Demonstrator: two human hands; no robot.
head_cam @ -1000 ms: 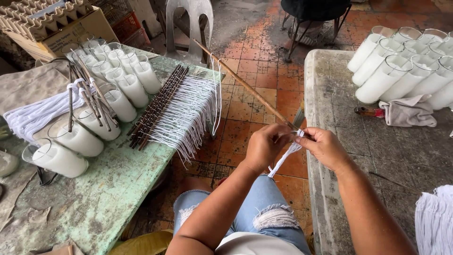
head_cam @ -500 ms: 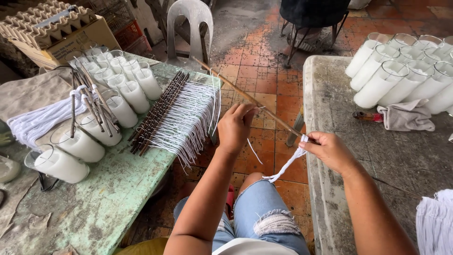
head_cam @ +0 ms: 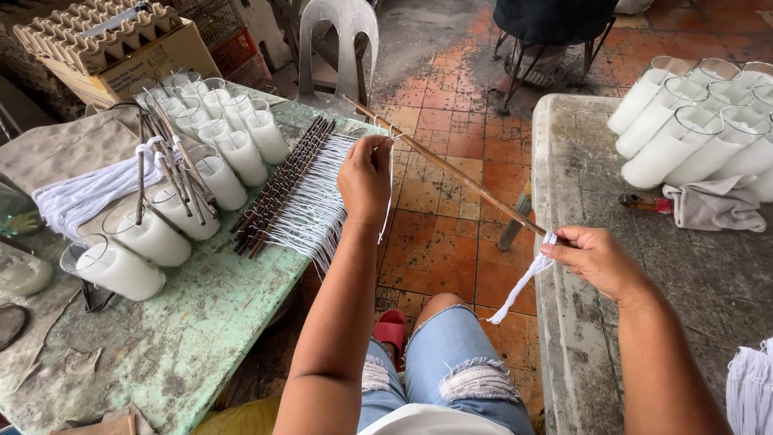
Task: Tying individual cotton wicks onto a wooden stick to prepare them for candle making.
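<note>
Left hand (head_cam: 366, 179): fingers curled shut around a single white wick string (head_cam: 389, 189) at the far part of the long thin stick (head_cam: 451, 171); string loops over the stick and hangs down past the wrist
Right hand (head_cam: 597, 259): fingers pinched closed on a small bunch of white wicks (head_cam: 522, 282) at the near end of the stick; loose ends trail down toward the knee
Stick: spans the gap between the two tables, tilted, far end over the green table (head_cam: 185, 338), near end at the edge of the grey concrete table (head_cam: 708, 274)
Row of sticks with wicks (head_cam: 290, 193): laid flat on the green table just left of the left hand, white strings fanned out toward the table edge
Glass candles, left (head_cam: 217, 153): lying in rows on the green table, white wax inside, several with metal rods across them
Glass candles, right (head_cam: 692, 137): stacked lying down at the far part of the concrete table
Grey rag (head_cam: 713, 205): crumpled just below those glasses
White wick bundle (head_cam: 80, 193): on cloth at the left edge
Egg trays (head_cam: 88, 32): stacked on a cardboard box, far left
Lap: torn blue jeans (head_cam: 451, 379), red-tiled floor beneath
</note>
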